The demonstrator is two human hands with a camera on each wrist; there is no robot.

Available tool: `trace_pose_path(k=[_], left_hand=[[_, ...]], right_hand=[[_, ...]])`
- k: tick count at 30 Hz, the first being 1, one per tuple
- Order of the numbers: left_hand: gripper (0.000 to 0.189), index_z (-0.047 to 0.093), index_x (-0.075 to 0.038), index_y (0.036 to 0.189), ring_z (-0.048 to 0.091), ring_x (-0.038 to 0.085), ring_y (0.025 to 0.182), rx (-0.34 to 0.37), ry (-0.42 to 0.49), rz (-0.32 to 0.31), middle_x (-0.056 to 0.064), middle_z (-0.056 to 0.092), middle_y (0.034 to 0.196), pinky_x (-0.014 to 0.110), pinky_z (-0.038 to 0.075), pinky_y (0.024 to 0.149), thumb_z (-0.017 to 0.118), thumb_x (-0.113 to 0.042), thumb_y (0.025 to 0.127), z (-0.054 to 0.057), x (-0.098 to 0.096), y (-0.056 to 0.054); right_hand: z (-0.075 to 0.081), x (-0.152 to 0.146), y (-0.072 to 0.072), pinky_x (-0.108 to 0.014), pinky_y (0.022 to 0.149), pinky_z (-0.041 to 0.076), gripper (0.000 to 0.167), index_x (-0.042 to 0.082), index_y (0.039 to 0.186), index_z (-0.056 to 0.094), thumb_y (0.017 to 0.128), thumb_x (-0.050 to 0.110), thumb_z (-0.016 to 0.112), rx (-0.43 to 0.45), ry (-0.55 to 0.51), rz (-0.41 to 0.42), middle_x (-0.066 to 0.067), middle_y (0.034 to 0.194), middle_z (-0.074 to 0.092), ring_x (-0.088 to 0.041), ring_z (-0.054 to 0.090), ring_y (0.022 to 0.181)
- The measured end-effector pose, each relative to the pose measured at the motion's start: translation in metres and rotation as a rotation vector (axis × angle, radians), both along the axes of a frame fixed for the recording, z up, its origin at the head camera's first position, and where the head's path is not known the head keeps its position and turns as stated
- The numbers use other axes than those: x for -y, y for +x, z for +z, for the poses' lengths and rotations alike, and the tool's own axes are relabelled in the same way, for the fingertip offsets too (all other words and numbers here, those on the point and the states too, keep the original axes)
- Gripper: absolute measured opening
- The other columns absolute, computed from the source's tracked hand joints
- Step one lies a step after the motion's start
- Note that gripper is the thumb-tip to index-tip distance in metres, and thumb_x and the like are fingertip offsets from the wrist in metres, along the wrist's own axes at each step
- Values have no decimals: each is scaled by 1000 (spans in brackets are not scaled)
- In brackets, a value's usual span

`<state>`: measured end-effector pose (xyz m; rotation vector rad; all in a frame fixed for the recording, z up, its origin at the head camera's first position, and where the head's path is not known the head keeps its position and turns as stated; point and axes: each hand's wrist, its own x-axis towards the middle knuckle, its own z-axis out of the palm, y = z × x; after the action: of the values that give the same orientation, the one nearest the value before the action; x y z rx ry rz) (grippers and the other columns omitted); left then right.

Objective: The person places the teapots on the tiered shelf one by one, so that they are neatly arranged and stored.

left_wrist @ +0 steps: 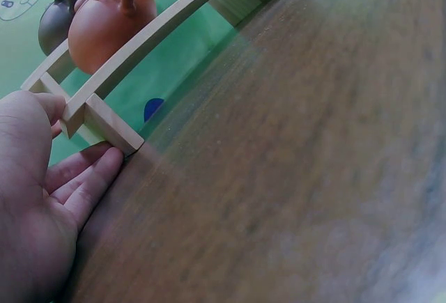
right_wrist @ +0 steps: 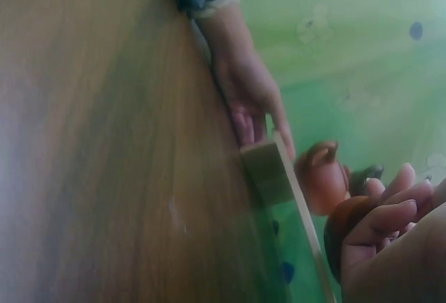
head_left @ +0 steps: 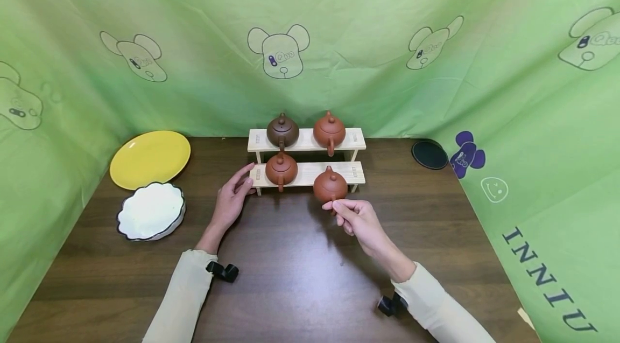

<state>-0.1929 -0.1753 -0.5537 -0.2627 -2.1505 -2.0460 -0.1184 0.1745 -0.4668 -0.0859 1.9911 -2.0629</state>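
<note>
My right hand (head_left: pixel 358 222) pinches the handle of a reddish-brown clay teapot (head_left: pixel 330 186), which overlaps the front edge of the lower step near its right end. At the left end of the two-step wooden display stand (head_left: pixel 310 175), my left hand (head_left: pixel 231 203) holds the board's end, thumb along the top and fingers against the leg (left_wrist: pixel 115 125). Another reddish teapot (head_left: pixel 281 169) sits on the lower step's left side. On the upper step stand a dark brown teapot (head_left: pixel 282 130) and a third reddish one (head_left: pixel 329 130). Fingers hide much of the held teapot (right_wrist: pixel 338 230) in the right wrist view.
A yellow plate (head_left: pixel 150 160) lies at the back left of the brown wooden table (head_left: pixel 281 267). In front of it is a white scalloped dish (head_left: pixel 151 211) with a dark rim. A black round coaster (head_left: pixel 429 154) lies at the back right, beside green curtains (head_left: pixel 208 63).
</note>
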Motion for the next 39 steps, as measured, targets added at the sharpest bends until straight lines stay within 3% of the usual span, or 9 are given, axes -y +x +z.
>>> trace_pose_path(k=[3,8,11,15,18,22,27,33,39], left_hand=[[45,67,-13,156,74,16,119,4,8,-3,24,67,148,26,69,91,70,-27,113,-4,1,-3],[44,68,-21,155,75,12,121,40,-2,1,10,68,151,27,68,93,71,-31,112,-20,7,-11],[44,65,-17,158,73,8,121,75,-46,12,15,67,152,25,67,95,66,-26,115,-3,1,-3],[44,63,-14,159,72,11,122,62,-42,-10,20,64,153,26,68,96,64,-21,116,1,1,-1],[45,65,-17,158,72,13,122,19,-29,-20,20,65,152,25,68,94,67,-28,114,-3,2,-2],[46,66,-13,157,73,13,121,0,-26,-2,24,65,151,23,68,92,68,-30,114,9,-3,5],[47,65,-13,157,73,15,123,2,-9,-12,23,62,155,25,68,92,68,-30,113,1,0,0],[45,67,-23,157,74,12,123,70,-13,-1,9,64,156,28,68,95,69,-30,113,-16,6,-9],[45,66,-15,156,74,17,123,13,22,-26,19,64,155,27,68,94,69,-27,113,-2,1,-1]], right_hand=[[-3,0,-6,-15,47,26,30,-14,119,76,113,12,63,-21,25,-22,7,66,55,-2,38,52],[-5,1,-13,-16,46,27,30,-13,120,77,114,12,62,-30,34,-34,6,67,56,-3,38,52],[-7,4,-17,-15,46,28,31,-14,121,76,115,13,61,-41,37,-28,5,68,56,-4,38,52],[-8,7,-23,-15,46,29,33,-14,121,75,115,15,62,-62,41,-29,4,69,57,-4,39,53],[-9,9,-27,-15,46,29,32,-13,121,76,115,15,62,-68,48,-40,4,68,57,-4,40,53],[-9,12,-31,-15,46,30,32,-13,122,76,115,15,63,-63,52,-55,4,68,57,-4,40,53],[-8,16,-36,-16,46,30,33,-13,123,76,116,16,62,-61,47,-65,4,69,57,-4,40,52],[-8,18,-41,-15,46,31,34,-14,123,75,116,16,61,-47,35,-76,4,69,57,-4,41,53],[-8,18,-43,-14,45,32,34,-13,124,75,116,17,61,-35,19,-65,3,70,57,-4,42,54]])
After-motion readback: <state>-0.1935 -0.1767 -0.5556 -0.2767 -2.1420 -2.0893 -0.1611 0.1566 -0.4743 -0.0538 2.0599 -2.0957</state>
